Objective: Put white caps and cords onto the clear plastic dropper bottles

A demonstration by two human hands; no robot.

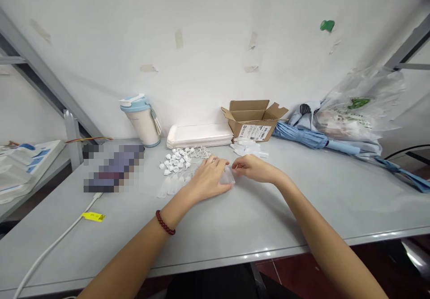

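Bench notes, mid-step. My left hand [208, 176] lies low over the grey table [268, 218], palm down, thumb spread away from the half-bent fingers. A translucent piece [229, 176] shows between thumb and fingers, at the middle of the table, just left of my right hand [255, 168]. The thumb seems to touch its near edge; whether the left fingers truly grip it, I cannot tell. My right fingers are curled, the tips drawn close together beside the piece's right side — too small and blurred to say if anything is pinched there.

On handling: I judge the left does best as a steady rest, with light pressure, since the piece looks thin and slick and could skid. The right wants fingertip work only, wrist low, coming in from the right so neither hand blocks my view.

Loose stock sits to the left: white caps [174, 161] with white cords [201, 152] just right of them, and clear sleeves [173, 185] nearer me. A careless left forearm could sweep those sleeves — better to pivot at the wrist. More clear parts [247, 148] lie on the far side, before the open cardboard box [250, 126].
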